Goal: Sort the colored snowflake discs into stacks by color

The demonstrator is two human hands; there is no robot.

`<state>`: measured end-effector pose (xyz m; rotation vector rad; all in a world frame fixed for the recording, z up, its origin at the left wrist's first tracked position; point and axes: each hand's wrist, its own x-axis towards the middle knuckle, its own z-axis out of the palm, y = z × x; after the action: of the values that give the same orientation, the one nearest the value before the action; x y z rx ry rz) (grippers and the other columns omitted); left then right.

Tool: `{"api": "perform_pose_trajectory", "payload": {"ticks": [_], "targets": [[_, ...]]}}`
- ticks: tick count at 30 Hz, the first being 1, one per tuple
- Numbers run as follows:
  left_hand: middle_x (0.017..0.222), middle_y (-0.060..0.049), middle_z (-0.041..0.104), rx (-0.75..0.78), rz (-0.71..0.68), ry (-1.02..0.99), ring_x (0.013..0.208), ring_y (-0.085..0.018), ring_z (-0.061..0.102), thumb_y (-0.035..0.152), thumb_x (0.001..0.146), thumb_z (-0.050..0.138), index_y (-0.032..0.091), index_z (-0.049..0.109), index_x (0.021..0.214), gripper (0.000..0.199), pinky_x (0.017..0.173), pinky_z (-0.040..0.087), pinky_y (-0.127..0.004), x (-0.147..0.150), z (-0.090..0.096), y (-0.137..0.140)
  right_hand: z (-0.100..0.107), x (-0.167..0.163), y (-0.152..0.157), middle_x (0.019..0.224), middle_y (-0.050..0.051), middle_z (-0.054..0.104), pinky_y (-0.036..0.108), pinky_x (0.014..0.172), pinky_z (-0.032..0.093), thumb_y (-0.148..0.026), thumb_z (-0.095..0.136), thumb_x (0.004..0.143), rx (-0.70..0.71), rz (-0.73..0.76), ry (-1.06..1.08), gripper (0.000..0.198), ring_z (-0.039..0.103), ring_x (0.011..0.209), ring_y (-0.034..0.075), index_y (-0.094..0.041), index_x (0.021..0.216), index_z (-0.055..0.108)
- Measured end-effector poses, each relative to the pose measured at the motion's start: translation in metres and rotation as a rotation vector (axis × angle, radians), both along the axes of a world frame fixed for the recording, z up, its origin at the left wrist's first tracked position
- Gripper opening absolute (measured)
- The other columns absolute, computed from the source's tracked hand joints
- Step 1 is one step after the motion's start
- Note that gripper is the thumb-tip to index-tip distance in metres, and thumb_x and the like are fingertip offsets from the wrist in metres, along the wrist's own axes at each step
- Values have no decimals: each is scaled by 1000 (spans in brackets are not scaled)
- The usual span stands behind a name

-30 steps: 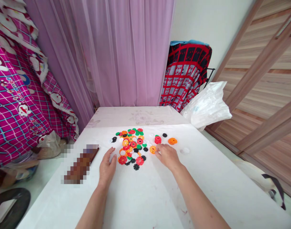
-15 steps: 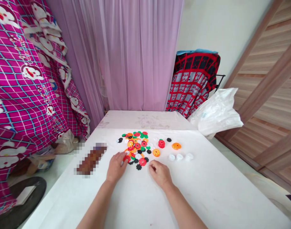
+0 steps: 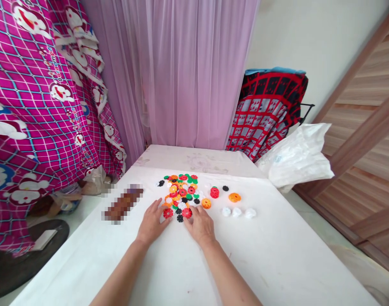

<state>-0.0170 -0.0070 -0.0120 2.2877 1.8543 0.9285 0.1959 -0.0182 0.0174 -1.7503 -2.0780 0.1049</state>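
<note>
A loose pile of notched plastic discs (image 3: 182, 192) in red, orange, green, black and white lies on the white table. At the pile's near left edge is my left hand (image 3: 152, 223), its thumb and fingers spread around a red disc (image 3: 168, 213). My right hand (image 3: 200, 224) rests at the near right edge, fingers apart, touching or just beside another red disc (image 3: 187, 213). Between the two hands lies a black disc (image 3: 180, 218). What lies under the right fingers is partly hidden.
Right of the pile stand a red stack (image 3: 214, 193), orange discs (image 3: 235, 197), a lone black disc (image 3: 225, 188) and three white clusters (image 3: 237, 212). A blurred-out brown object (image 3: 124, 205) lies on the left. A white plastic bag (image 3: 298, 155) hangs at the table's right edge.
My right hand has moved left to the near edge of the pile and its curled fingers have opened out. My left hand stays by the pile, fingers spread. The view has shifted slightly.
</note>
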Motion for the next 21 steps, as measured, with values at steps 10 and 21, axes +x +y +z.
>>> {"api": "perform_pose_trajectory", "payload": {"ticks": [10,21], "targets": [[140,-10,53,-5,-8,0,128,-29,49,46,79,63,26,68,106,34,106,41,-48,-1,4,-1,-3,-2,4,106,5,62,25,78,47,-42,58,84,-30,-9,55,33,60,97,18,-25,112,63],[142,-13,51,-53,-24,34,128,-29,49,49,80,60,26,67,109,38,106,41,-47,-2,8,-1,-2,0,4,106,5,62,25,78,47,-39,62,81,-68,-5,123,27,60,96,18,-24,103,64]]}}
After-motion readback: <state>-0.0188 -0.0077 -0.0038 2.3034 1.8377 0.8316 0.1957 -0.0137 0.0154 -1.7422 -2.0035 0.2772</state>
